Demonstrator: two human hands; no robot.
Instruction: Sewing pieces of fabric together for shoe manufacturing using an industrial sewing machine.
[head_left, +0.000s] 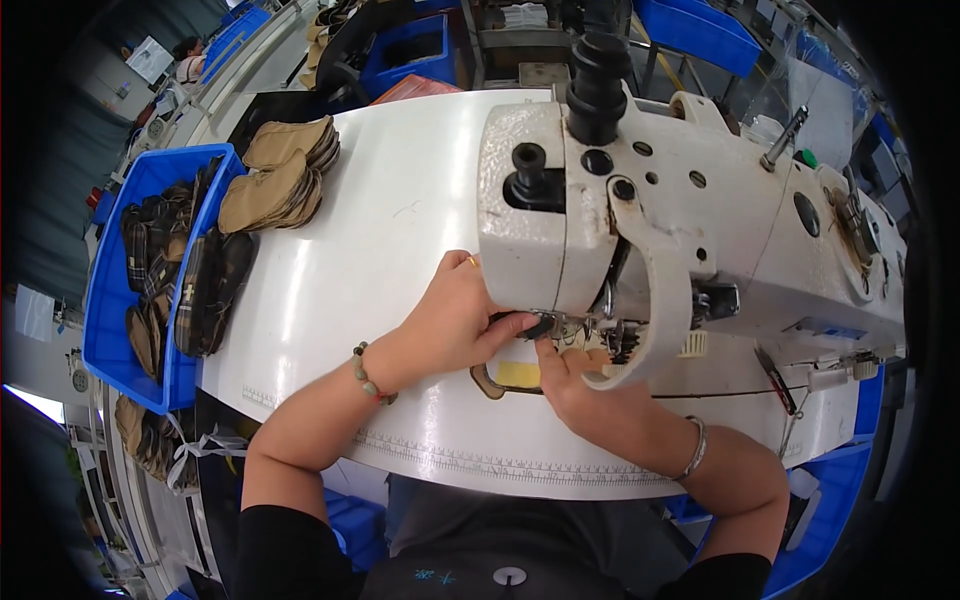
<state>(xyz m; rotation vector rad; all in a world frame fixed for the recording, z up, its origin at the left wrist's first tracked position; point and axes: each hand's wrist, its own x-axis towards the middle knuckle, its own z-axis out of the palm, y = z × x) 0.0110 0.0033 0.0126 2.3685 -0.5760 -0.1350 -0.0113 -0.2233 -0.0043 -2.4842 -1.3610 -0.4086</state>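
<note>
Under the head of a white sewing machine (540, 240), a small dark fabric piece (540, 326) lies at the needle area. My left hand (455, 315) pinches its left end between thumb and fingers, a beaded bracelet on the wrist. From the front right, my right hand (590, 395) has its fingers bent in against the same piece, close to the presser foot; the machine's curved guard partly hides them. A silver bangle circles that wrist. Below the fingers, a tan and dark curved edge (487, 383) shows beside a yellow patch (519, 375) on the bed.
At the left stands a blue bin (135, 372) with dark plaid shoe pieces. Stacked tan fabric pieces (270, 190) lie beside it on the white table (370, 210). Dark-handled tweezers or snips (775, 380) rest at the right. A ruler scale (480, 467) runs along the front edge.
</note>
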